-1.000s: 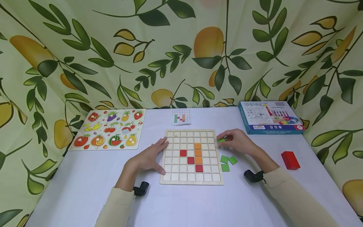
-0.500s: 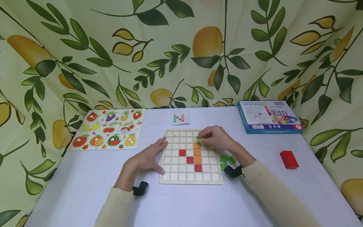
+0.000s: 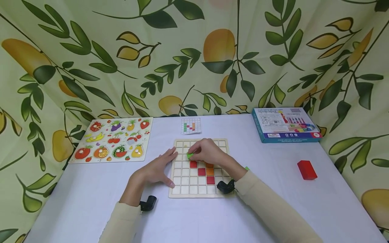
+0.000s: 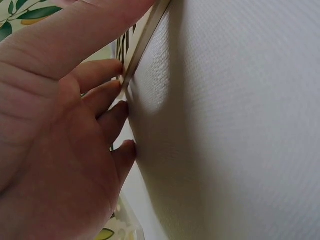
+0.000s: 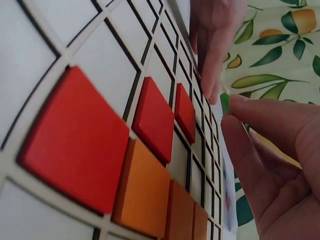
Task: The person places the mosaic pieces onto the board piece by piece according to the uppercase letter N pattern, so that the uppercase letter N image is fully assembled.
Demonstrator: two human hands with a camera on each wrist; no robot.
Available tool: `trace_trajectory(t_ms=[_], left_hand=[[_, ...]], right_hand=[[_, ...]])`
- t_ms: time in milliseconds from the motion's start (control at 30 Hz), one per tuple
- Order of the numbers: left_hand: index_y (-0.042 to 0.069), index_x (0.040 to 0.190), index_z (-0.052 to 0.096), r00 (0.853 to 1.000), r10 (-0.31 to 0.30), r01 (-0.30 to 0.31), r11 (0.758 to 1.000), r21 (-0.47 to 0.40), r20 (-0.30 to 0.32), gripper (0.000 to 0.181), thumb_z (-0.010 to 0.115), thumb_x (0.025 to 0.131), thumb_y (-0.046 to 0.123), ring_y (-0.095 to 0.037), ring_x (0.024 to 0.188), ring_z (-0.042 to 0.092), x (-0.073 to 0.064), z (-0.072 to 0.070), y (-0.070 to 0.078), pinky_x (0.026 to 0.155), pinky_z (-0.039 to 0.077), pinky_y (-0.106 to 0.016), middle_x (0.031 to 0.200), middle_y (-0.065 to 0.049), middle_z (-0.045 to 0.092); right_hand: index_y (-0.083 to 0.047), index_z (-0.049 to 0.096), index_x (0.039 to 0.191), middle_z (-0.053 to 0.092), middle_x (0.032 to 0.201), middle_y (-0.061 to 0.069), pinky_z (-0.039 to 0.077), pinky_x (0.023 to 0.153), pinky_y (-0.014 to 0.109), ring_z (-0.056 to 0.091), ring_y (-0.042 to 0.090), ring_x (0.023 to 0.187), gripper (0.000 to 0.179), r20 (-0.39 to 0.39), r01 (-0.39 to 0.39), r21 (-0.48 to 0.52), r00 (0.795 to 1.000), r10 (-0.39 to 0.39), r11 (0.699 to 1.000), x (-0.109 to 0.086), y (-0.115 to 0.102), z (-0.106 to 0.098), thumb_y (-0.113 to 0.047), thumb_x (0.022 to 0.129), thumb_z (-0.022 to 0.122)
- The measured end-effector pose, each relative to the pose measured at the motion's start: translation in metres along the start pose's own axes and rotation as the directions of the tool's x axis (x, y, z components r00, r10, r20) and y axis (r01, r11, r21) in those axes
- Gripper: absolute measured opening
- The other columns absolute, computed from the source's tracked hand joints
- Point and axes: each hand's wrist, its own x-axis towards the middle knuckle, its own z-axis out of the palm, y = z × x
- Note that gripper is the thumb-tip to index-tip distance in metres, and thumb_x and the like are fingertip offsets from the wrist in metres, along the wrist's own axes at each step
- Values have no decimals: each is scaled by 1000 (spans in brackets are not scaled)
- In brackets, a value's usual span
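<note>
A wooden grid board [image 3: 181, 191] lies on the table, with red tiles [image 3: 202, 172] and orange tiles [image 3: 210, 171] set in some of its squares. Over its upper part my right hand [image 3: 211, 153] pinches a green square tile [image 3: 189, 155] between thumb and forefinger, just above a red tile in this view. The right wrist view shows the same green tile [image 5: 225, 102] edge-on at the fingertips. My left hand [image 3: 153, 171] rests with spread fingers along the board's left edge; in the left wrist view its fingertips [image 4: 120, 67] are right at the board's side.
A small card [image 3: 190, 126] with a coloured grid pattern lies behind the board. A fruit puzzle board [image 3: 104, 141] is at the left, a boxed set [image 3: 285, 125] at the back right. Nearer stands a red block [image 3: 307, 170]. A loose green tile [image 3: 247, 168] peeks out behind the right sleeve.
My right hand has carried the green tile from beside the board's right edge leftward across the board, past the orange column. My left hand has stayed at the left edge.
</note>
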Motion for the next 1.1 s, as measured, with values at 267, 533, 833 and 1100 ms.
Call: trace_trajectory(t_ms=[267,533,833,1100], left_hand=[[17,161,31,1000,7,-7,1000,4,-1,120,98,62,29,-33,163,8,0,0,0,130,20,-58,175,3,11],[16,161,32,1000,13,-13,1000,-10,-5,120,98,62,28,-35,163,8,-1,0,0,130,21,-59,175,3,11],[18,161,33,1000,-2,2,1000,-16,-13,119,98,61,30,-41,161,8,1,2,-1,128,23,-61,175,4,11],[14,161,33,1000,10,-10,1000,-1,-15,121,99,60,27,-35,162,9,-2,0,2,130,19,-59,175,2,11]], right_hand=[[-15,83,95,79,84,-3,50,63,20,63,6,69,13,-22,-80,-71,997,79,994,11,-9,12,-17,83,85],[-18,84,94,81,100,-1,47,68,24,59,10,81,14,-46,-63,-214,997,54,975,12,-10,17,-21,81,87],[-20,84,95,80,104,-3,52,83,28,64,11,96,16,-70,-59,-275,997,41,960,13,-9,21,-23,80,88],[-17,84,94,80,104,-1,52,82,29,65,13,97,17,-89,-56,-291,996,31,955,15,-11,25,-21,78,89]])
